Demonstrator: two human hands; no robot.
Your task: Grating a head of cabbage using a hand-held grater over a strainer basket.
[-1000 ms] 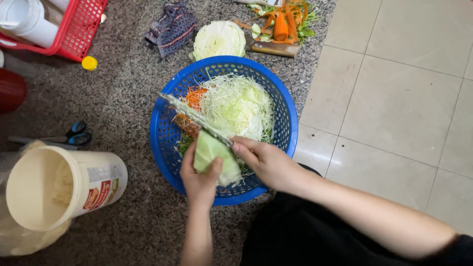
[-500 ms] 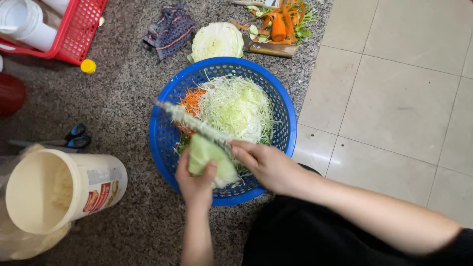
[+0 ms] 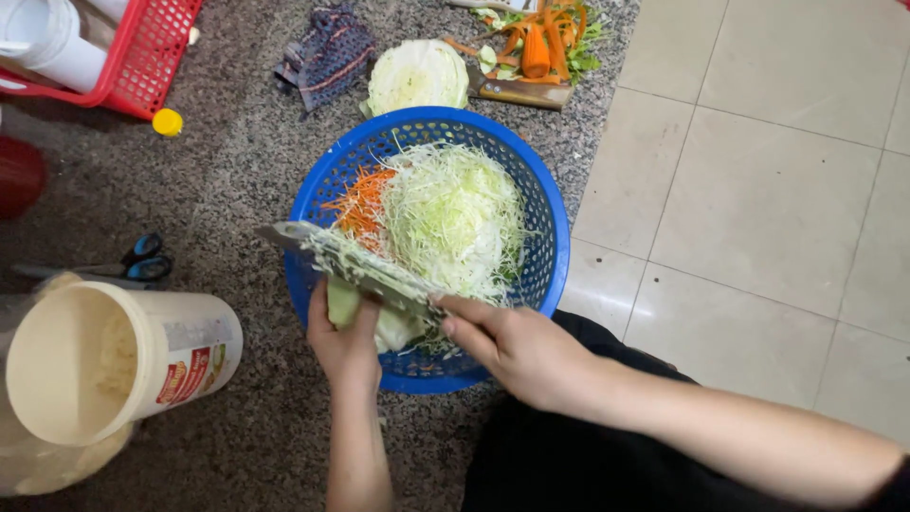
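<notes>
A blue perforated basket [image 3: 550,223] sits on the speckled counter and holds a heap of shredded cabbage [image 3: 455,218] beside some shredded carrot [image 3: 360,204]. My right hand [image 3: 517,346] grips the near end of a long flat slicer [image 3: 355,265] that lies slanted over the basket's left side. My left hand [image 3: 343,343] holds a pale green cabbage piece [image 3: 389,327] just under the slicer, at the basket's near rim.
Half a cabbage [image 3: 417,76] lies behind the basket. A wooden board with carrot peelings [image 3: 531,52] is at the back. A dark cloth [image 3: 327,57], a red basket [image 3: 142,66], a yellow cap [image 3: 167,121], scissors [image 3: 133,261] and a cream tub [image 3: 104,356] stand to the left.
The slicer has swung leftward and lies lower over the basket. The cabbage piece and my left hand have dropped toward the near rim, partly under the slicer.
</notes>
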